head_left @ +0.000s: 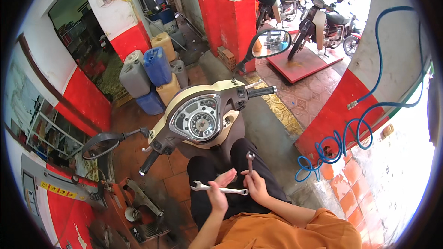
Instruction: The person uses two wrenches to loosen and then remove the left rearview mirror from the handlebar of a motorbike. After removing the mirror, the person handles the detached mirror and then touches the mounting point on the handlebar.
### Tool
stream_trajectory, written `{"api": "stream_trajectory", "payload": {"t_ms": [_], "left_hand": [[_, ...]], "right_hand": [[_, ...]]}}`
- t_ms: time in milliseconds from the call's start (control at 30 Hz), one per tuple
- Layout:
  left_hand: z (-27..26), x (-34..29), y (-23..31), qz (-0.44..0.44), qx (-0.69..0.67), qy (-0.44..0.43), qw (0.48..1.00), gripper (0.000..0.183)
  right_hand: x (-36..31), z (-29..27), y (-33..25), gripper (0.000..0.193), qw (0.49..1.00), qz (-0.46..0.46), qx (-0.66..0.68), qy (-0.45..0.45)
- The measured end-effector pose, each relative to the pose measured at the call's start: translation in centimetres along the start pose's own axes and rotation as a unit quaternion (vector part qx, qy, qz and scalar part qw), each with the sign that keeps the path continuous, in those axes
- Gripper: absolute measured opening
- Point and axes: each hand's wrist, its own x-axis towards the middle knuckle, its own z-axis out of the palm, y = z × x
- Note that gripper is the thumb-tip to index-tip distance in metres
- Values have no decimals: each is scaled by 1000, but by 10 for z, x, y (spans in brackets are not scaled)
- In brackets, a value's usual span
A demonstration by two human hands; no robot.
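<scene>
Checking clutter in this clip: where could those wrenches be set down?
Bare floor tiles lie between the scooter and the red stand. Paving right of the scooter is also bare. The jerrycans crowd the front-left.

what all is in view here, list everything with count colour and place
scooter: 1, cream, centre, in front of the person
mirrors: 2, black-framed, on either side of the handlebar
jerrycans: about 6, blue, grey and tan, upper left by the wall
air hose: 1, blue, coiled on the right pillar
parked motorbikes: several, dark, top right
wrenches: 2, silver, in the hands
left hand: holds the flat-lying wrench
right hand: holds the upright wrench
</scene>
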Motion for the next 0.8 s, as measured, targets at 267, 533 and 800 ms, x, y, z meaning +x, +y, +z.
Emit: {"api": "stream_trajectory", "payload": {"t_ms": [267, 533, 800], "left_hand": [[-39, 70, 139, -46, -4, 182, 982, 70], [-61, 26, 56, -209, -378, 118, 894, 43], [-40, -24, 20, -351, -255, -16, 901, 33]], "right_hand": [[16, -8, 10, 44, 931, 170, 323, -11], [18, -9, 13, 45, 935, 180, 306, -23], [7, -19, 14, 34, 999, -28, 34, -16]]}}
